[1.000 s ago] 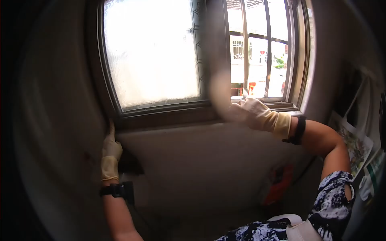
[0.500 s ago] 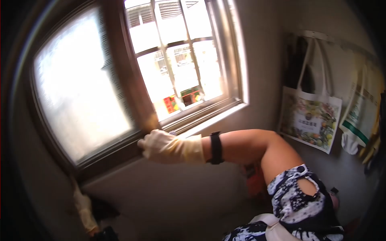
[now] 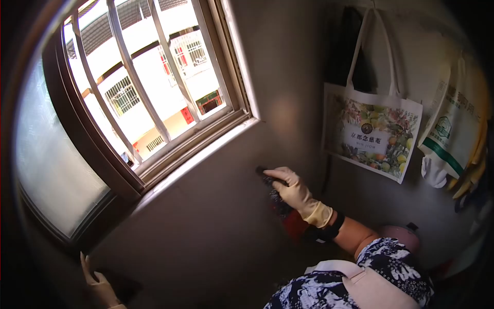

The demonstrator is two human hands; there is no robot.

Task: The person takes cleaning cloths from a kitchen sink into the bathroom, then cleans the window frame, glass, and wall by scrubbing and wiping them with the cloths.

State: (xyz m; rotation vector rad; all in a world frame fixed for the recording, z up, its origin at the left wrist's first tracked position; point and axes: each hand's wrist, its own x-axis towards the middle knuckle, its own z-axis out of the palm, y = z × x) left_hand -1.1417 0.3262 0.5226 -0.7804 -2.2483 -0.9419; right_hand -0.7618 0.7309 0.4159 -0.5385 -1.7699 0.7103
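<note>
My right hand (image 3: 297, 194), in a pale rubber glove, is closed round a dark speckled cloth (image 3: 278, 198) in front of the grey wall, below and right of the window. Part of the cloth hangs under the fingers. My left hand (image 3: 98, 282), gloved as well, is at the lower left beneath the corner of the window frame (image 3: 98, 219). Its fingers are apart and point up, with nothing in them. The frosted pane (image 3: 56, 154) is at the left, and beside it the opening shows metal bars (image 3: 135, 77).
A printed tote bag (image 3: 370, 136) hangs on the wall at the right, beside a white and green bag (image 3: 446, 134) and yellow gloves (image 3: 471, 167). A pinkish round container (image 3: 401, 236) is behind my right arm. Something red (image 3: 294, 226) is low beneath my right hand.
My right hand has moved away from the window frame, right and down, and the dark cloth now shows in it. The view has turned to the right. My left hand's fingers now show apart.
</note>
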